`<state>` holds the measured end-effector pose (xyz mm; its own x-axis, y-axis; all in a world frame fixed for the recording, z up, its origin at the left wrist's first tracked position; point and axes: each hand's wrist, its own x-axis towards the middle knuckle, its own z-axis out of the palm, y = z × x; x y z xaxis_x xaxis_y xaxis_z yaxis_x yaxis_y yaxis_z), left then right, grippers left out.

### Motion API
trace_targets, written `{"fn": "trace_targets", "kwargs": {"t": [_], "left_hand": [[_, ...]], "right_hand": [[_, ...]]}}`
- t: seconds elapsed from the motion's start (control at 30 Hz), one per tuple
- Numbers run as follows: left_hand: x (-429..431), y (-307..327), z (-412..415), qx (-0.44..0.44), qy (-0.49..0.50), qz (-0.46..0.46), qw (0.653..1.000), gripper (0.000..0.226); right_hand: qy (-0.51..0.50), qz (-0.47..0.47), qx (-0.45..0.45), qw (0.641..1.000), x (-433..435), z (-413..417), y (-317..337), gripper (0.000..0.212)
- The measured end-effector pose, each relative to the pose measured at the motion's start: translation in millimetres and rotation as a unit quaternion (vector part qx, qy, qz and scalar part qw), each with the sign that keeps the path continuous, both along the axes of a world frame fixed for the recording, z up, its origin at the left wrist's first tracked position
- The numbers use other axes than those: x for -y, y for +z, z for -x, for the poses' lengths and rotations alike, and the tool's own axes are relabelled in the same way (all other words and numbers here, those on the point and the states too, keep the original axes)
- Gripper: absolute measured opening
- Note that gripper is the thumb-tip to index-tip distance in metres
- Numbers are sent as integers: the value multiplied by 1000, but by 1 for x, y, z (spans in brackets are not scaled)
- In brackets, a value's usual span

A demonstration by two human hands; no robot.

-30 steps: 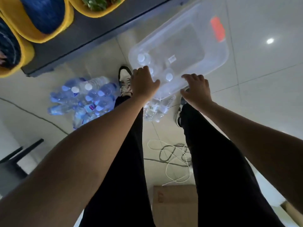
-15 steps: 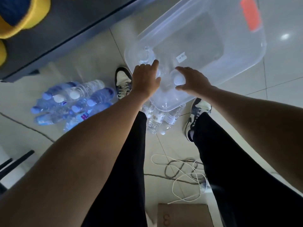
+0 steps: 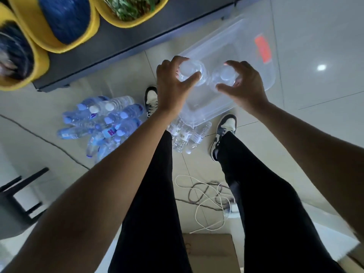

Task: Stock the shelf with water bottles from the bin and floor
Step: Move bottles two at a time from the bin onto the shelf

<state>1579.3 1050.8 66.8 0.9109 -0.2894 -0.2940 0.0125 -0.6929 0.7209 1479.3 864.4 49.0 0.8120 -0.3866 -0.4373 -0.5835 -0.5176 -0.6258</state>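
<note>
**Two bottles in hand above the bin, most of the stock still on the floor**

The left hand [image 3: 171, 85] wraps its fingers round the neck of a clear white-capped water bottle [image 3: 190, 72], and the right hand [image 3: 244, 85] grips a second clear bottle [image 3: 224, 75] the same way. Both bottles are held upright, touching each other, over the transparent plastic bin [image 3: 271, 79]. The bin looks emptied, though its clear walls make that hard to confirm. The dark grey shelf [image 3: 137, 38] shows only yellow oval baskets [image 3: 67, 22], so stocking seems barely begun. A heap of blue-capped bottles [image 3: 102, 123] and some clear labelled bottles [image 3: 187, 136] lie by the person's feet. Tangled cables [image 3: 204, 194], a brown cardboard box [image 3: 208, 251] and a black stool [image 3: 17, 203] crowd the floor behind, a likely trip risk.
</note>
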Motion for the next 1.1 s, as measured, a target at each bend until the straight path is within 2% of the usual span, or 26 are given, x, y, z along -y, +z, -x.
{"fn": "trace_targets", "kwargs": {"t": [0.2,0.27,0.3,0.37,0.43,0.47,0.5,0.57,0.63,0.73,0.93,1.1], "left_hand": [[21,160,-21,80,37,131,988,29],[26,221,-29,130,17,162,978,15],[28,252,-33,153,16,174,973,15],[28,312,-42,206,24,199,958,32],[26,363,-51,237,30,219,946,29],[24,384,-54,231,31,228,945,19],[22,406,-57,218,41,247,943,19],[14,451,-67,225,61,271,934,35],[6,498,-76,247,56,293,922,35],[-9,567,-84,275,47,330,902,31],[-54,672,-113,255,10,399,881,16],[-103,720,-153,220,-38,405,887,15]], "right_hand": [[24,14,94,995,11,-30,170,56],[29,17,125,992,11,-38,230,45],[24,15,137,990,11,-42,259,42],[19,11,158,987,14,-50,315,40],[22,-4,178,984,16,-60,368,41],[27,-9,188,982,16,-65,394,40],[33,-11,201,979,14,-70,421,37],[50,-13,234,971,9,-79,473,34],[65,-27,268,961,3,-88,524,32],[104,-51,297,948,-12,-102,596,8],[191,-68,316,927,-46,-148,706,46],[187,-72,342,918,-73,-198,749,30]]}}
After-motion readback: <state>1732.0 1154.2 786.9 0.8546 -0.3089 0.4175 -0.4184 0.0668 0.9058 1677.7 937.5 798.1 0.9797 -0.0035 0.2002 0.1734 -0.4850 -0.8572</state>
